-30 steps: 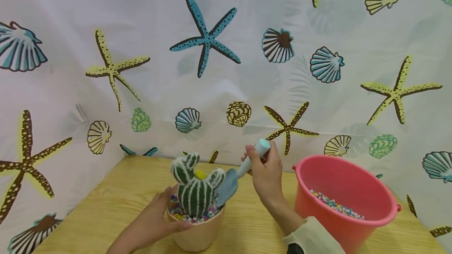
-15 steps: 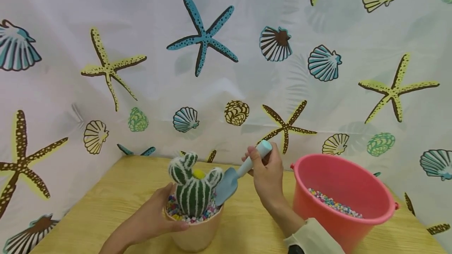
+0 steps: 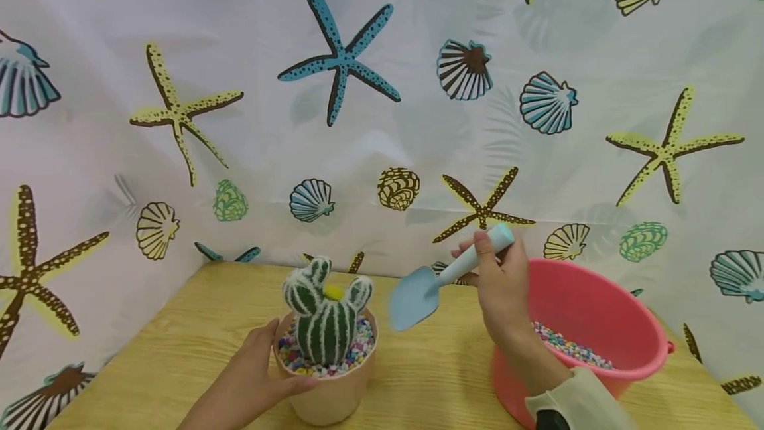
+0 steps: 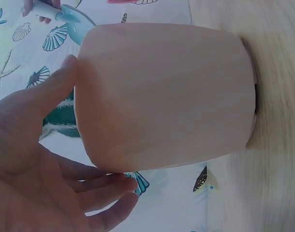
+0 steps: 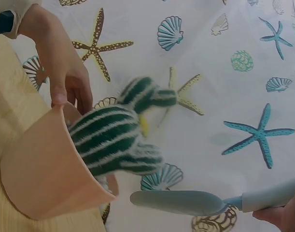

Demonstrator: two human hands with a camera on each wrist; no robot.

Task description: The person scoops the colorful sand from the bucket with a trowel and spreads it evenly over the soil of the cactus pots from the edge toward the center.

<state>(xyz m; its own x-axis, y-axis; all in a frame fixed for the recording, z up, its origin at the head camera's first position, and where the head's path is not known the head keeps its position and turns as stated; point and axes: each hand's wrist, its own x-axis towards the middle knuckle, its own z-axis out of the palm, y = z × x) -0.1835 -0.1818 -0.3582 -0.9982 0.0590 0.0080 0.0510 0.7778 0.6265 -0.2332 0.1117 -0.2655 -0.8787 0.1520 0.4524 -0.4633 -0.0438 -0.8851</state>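
Note:
A green and white fuzzy toy cactus (image 3: pixel 326 330) with a yellow bud stands in a peach flower pot (image 3: pixel 328 398), among colourful pebbles (image 3: pixel 361 344). My left hand (image 3: pixel 253 370) holds the pot at its left side, thumb near the front rim and fingers round the back; the left wrist view shows the pot (image 4: pixel 166 96) between thumb and fingers. My right hand (image 3: pixel 504 284) grips the handle of a light blue garden trowel (image 3: pixel 414 297). Its blade hangs in the air right of the pot, apart from it. In the right wrist view the trowel blade (image 5: pixel 178 200) looks bare.
A red bucket (image 3: pixel 597 297) with more colourful pebbles (image 3: pixel 573 348) stands at the right, partly behind my right forearm. The wooden table (image 3: pixel 179 324) meets a white curtain (image 3: pixel 370 151) printed with starfish and shells at the back.
My right hand has lifted the trowel off the pebbles at the pot's right edge and moved it up and right, toward the bucket. My left hand stays on the pot.

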